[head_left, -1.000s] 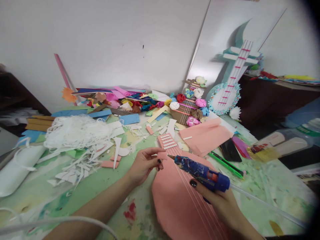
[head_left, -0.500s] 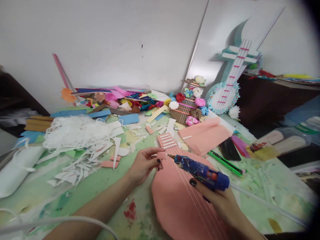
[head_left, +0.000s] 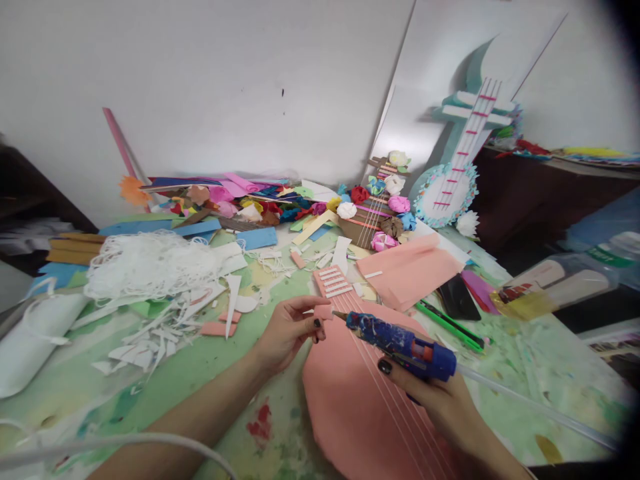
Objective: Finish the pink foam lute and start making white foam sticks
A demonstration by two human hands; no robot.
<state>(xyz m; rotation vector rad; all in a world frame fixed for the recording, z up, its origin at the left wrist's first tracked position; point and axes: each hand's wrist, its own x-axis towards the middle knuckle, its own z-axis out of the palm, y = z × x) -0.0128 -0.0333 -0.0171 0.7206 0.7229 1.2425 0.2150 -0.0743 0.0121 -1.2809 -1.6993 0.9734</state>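
My left hand pinches a small pink paper piece between thumb and fingers. Wrapped round the handle of a blue glue gun is my right hand. The gun's nozzle points left and meets, or nearly meets, the edge of the pink piece. A clear glue stick juts from the gun's rear. Beneath both hands lies a pink paper-covered lute shape with white strings running along it and several white strips across its narrow top end.
White string and paper scraps cover the left. Behind stand a flower-trimmed brown instrument and a teal-and-white one. To the right lie pink paper, a green cutter, a phone and a plastic bottle.
Almost nothing differs. The glue gun has shifted very slightly left, its nozzle staying at the pink piece. Both hands keep their grips.
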